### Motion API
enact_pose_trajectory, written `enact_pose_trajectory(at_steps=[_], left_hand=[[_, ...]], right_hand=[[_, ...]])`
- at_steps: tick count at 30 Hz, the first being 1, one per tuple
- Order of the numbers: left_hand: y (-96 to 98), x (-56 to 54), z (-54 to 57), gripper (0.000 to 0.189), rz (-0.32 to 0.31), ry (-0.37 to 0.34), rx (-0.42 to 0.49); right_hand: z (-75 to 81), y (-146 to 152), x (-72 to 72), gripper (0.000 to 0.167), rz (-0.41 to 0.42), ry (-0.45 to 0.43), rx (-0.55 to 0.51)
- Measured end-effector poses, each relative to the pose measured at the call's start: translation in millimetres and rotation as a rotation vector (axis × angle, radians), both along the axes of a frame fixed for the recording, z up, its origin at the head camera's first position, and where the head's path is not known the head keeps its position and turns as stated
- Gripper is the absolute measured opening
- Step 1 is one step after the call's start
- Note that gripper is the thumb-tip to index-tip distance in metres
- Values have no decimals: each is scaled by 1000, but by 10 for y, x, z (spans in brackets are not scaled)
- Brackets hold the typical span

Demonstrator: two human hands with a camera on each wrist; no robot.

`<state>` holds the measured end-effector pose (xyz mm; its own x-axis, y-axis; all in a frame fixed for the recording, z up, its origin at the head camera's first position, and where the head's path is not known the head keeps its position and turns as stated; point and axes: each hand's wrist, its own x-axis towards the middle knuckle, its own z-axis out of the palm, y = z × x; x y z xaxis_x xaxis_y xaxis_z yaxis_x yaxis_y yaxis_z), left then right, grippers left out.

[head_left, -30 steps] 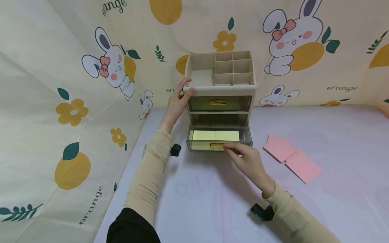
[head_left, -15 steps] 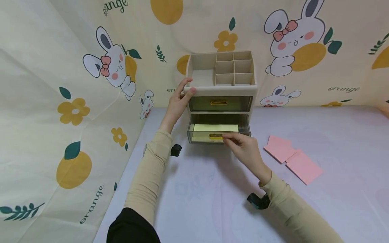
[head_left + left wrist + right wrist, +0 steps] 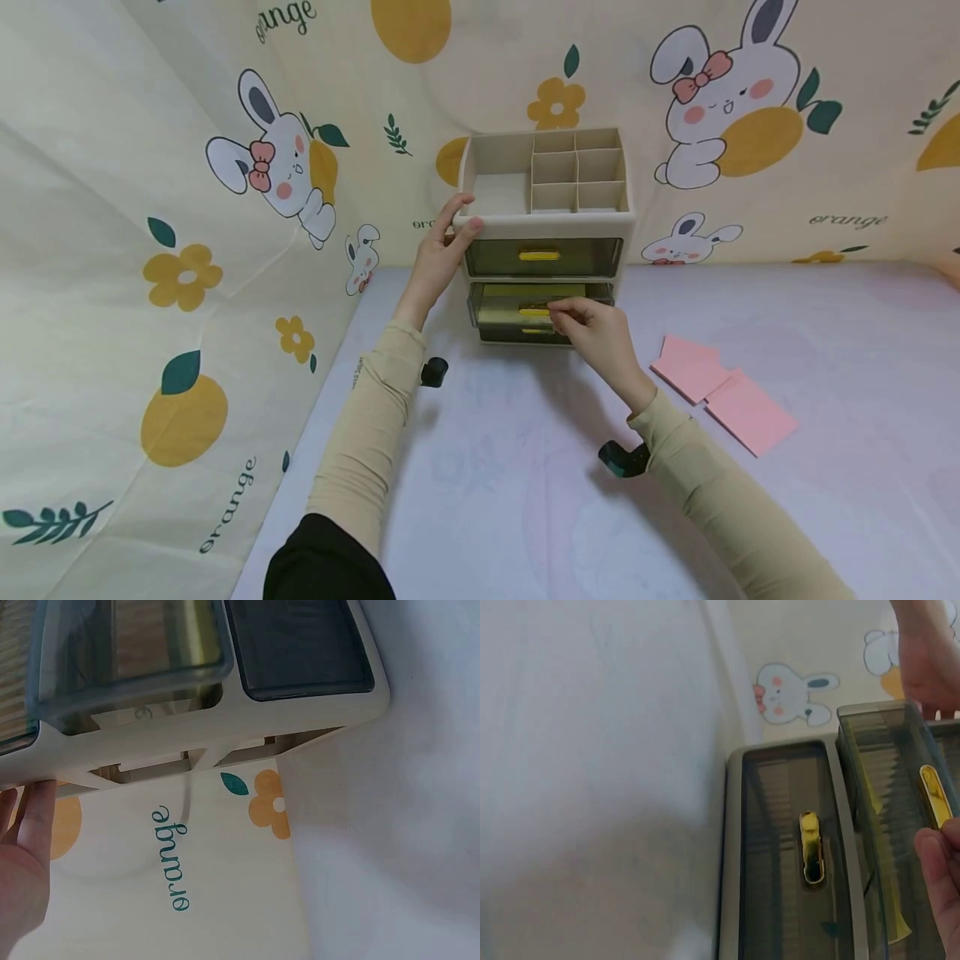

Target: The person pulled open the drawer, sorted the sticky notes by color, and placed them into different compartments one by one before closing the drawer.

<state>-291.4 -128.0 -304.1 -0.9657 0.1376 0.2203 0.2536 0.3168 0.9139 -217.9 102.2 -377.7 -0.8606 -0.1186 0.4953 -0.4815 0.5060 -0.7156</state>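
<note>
- Two tan sleeves [image 3: 735, 500] reach in over a pale table [image 3: 487, 500]. Something black [image 3: 330, 562] covers the left one at the bottom.
- One small black thing [image 3: 624, 460] sits by the right wrist, and another one is by the left wrist.
- Two stacks of pink paper [image 3: 752, 412] lie on the table, touching each other, to the right of the box.
- The right hand [image 3: 603, 342] has its thumb and pointing finger close together, pinching a gold handle [image 3: 534, 311].
- That handle is on the front of the middle drawer [image 3: 501, 317]. The see-through drawer sticks part of the way out of the white box [image 3: 543, 226].
- Yellow paper [image 3: 532, 291] lies inside that drawer.
- The bottom drawer [image 3: 495, 334] and the top drawer [image 3: 491, 258] are dark and closed.
- The left hand [image 3: 435, 262] holds the box at its top left corner. Its thumb is on the front, with a finger bent over the edge; the other fingers are hard to see.
- On top is a tray [image 3: 501, 193] with one big part on the left and six small ones on the right.
- Farthest back is a cloth wall [image 3: 480, 75] with bunnies, oranges and flowers.
</note>
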Motion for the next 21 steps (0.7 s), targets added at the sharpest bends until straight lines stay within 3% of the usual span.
enact_pose_trajectory(at_steps=[7,12,21], left_hand=[[-5,-61,-69,48,9,47,-7],[-4,-54,-51,46,10,32,-11],[41,128,116,45,13,-7,-15]], right_hand=[[12,-18,-133,14,-15,-53,-31],[20,-25,-192,14,-33,-72,-41],[-24,-31,-264,15,-47,-69,-39]])
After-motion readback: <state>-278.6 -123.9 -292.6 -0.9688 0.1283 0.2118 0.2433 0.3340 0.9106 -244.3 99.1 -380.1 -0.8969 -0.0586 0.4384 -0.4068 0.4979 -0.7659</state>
